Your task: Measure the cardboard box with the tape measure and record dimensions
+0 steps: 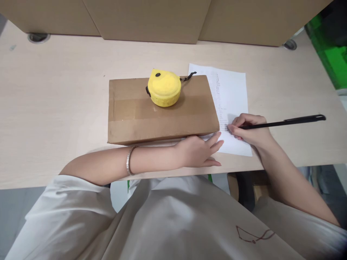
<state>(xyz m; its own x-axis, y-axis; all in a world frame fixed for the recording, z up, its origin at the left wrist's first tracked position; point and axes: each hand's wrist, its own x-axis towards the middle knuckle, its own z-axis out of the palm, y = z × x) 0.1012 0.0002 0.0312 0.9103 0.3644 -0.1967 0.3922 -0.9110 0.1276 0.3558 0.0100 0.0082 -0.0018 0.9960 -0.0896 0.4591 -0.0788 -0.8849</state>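
On the pale wood-grain table (54, 108), a yellow rounded tape measure (165, 88) tops a brown cardboard box (130, 112) partly hiding a white printed paper (233, 94) — your right hand (249, 128) pinches a slim black pen (292, 122) over it — your left hand (197, 151), empty, fingers loosely spread, lies beside the box

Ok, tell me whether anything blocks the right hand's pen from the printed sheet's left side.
Yes: left of the right hand and its black pen, the cardboard box hides much of that side of the printed sheet; the left hand lies by the box's near edge.
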